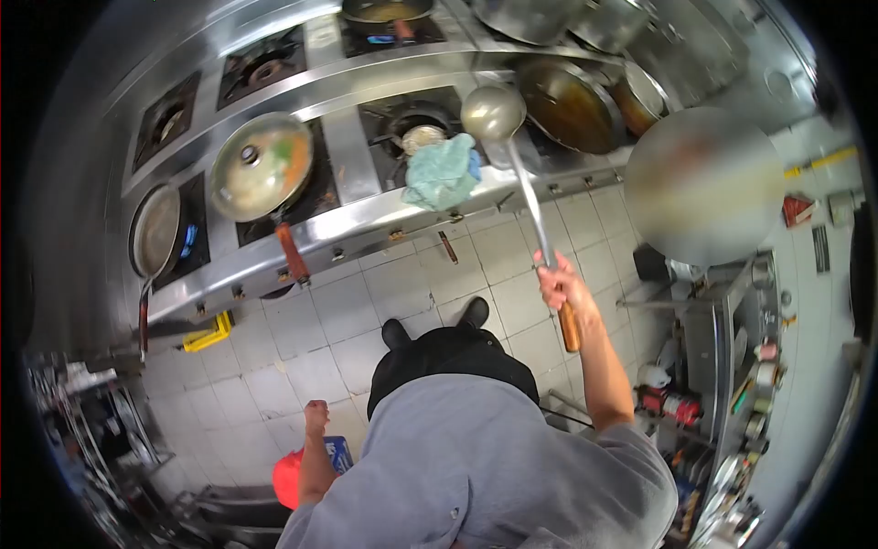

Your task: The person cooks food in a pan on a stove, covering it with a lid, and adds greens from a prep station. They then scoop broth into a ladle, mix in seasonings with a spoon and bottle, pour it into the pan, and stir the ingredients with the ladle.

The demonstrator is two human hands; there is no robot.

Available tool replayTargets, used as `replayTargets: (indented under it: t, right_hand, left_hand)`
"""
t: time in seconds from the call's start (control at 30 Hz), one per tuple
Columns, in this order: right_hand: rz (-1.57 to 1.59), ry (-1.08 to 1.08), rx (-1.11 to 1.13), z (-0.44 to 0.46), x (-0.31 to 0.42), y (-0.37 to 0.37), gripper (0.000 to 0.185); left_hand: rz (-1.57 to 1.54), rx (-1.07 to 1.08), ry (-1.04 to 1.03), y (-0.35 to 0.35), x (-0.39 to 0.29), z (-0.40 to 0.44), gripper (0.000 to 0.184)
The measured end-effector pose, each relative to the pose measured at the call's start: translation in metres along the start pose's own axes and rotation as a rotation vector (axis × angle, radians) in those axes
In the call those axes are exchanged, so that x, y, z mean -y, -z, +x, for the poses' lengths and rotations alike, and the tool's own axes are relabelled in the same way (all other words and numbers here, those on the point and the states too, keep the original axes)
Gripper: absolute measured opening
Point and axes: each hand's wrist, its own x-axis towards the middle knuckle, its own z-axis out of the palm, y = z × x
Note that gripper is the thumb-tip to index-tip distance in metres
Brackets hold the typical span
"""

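My right hand (563,285) is wrapped round the handle of a large metal ladle (494,113), which has a wooden grip end. The ladle's bowl is over the stove's front edge, beside a crumpled green cloth (442,172) and a wide pan of brown liquid (572,105). Low at my left side, my left hand (316,417) is closed with nothing visible in it. On the stove (351,208), a lidded pan (261,169) shows orange and green food through its glass. Left of that, a frying pan (154,231) sits over a blue flame.
Another pan (389,11) stands on a back burner. A smaller pot (640,96) is beside the brown liquid. A yellow object (208,331) lies near the stove's lower left. Metal shelving (722,366) runs along the right. A blurred round patch hides part of the right side.
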Motion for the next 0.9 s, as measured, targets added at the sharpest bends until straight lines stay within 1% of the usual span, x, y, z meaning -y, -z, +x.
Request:
replayTargets:
  t: [0.07, 0.17, 0.23, 0.3, 0.33, 0.37, 0.43, 0.47, 0.57, 0.6, 0.63, 0.7, 0.73, 0.77, 0.83, 0.87, 0.9]
  right_hand:
    - [-0.044, -0.053, -0.043, -0.039, -0.021, 0.025, 0.025]
    - [-0.131, -0.107, -0.147, -0.090, -0.053, 0.066, 0.024]
    - [-0.211, -0.128, -0.237, -0.120, -0.076, 0.098, 0.023]
    - [-0.306, -0.147, -0.334, -0.148, -0.102, 0.134, 0.023]
    - [-0.303, -0.145, -0.359, -0.163, -0.120, 0.162, 0.021]
    - [-0.273, -0.190, -0.443, -0.176, -0.136, 0.186, 0.020]
    - [-0.208, -0.285, -0.602, -0.200, -0.169, 0.232, 0.019]
    - [-0.144, -0.277, -0.680, -0.209, -0.190, 0.255, 0.011]
    - [0.682, -0.183, -0.794, -0.240, -0.247, 0.341, 0.011]
    - [0.679, -0.123, -0.884, -0.258, -0.237, 0.347, 0.016]
    - [0.743, -0.056, -0.894, -0.275, -0.244, 0.366, 0.021]
    - [0.848, 0.142, -1.006, -0.311, -0.236, 0.383, 0.026]
    - [0.907, 0.209, -1.072, -0.326, -0.222, 0.387, 0.028]
    - [0.959, 0.279, -1.134, -0.337, -0.208, 0.393, 0.029]
    - [0.986, 0.445, -1.225, -0.352, -0.193, 0.406, 0.021]
    - [0.954, 0.503, -1.304, -0.358, -0.180, 0.409, 0.019]
    - [0.917, 0.559, -1.377, -0.363, -0.161, 0.411, 0.018]
  left_hand:
    - [0.051, 0.044, -0.004, 0.002, -0.043, 0.006, 0.017]
    - [0.158, 0.093, -0.085, -0.012, -0.101, 0.026, 0.017]
    - [0.200, 0.119, -0.165, -0.034, -0.140, 0.034, 0.015]
    - [0.262, 0.132, -0.228, -0.070, -0.176, 0.028, 0.015]
    - [0.307, 0.132, -0.254, -0.093, -0.194, 0.017, 0.016]
    - [0.348, 0.133, -0.279, -0.117, -0.208, 0.006, 0.016]
    - [0.396, 0.218, -0.317, -0.168, -0.216, -0.002, 0.018]
    - [0.421, 0.258, -0.339, -0.192, -0.223, -0.007, 0.018]
    - [0.491, 0.357, -0.432, -0.283, -0.226, -0.049, 0.021]
    - [0.522, 0.439, -0.397, -0.313, -0.228, -0.065, 0.024]
    - [0.562, 0.526, -0.357, -0.341, -0.230, -0.086, 0.027]
    - [0.754, 0.595, -0.237, -0.405, -0.261, -0.192, 0.028]
    - [0.841, 0.622, -0.451, -0.427, -0.240, -0.132, 0.025]
    - [0.869, 0.672, -0.456, -0.444, -0.251, -0.131, 0.024]
    - [0.910, 0.748, -0.453, -0.472, -0.275, -0.143, 0.025]
    - [0.914, 0.729, -0.423, -0.489, -0.288, -0.161, 0.023]
    - [1.006, 0.706, -0.445, -0.506, -0.296, -0.164, 0.023]
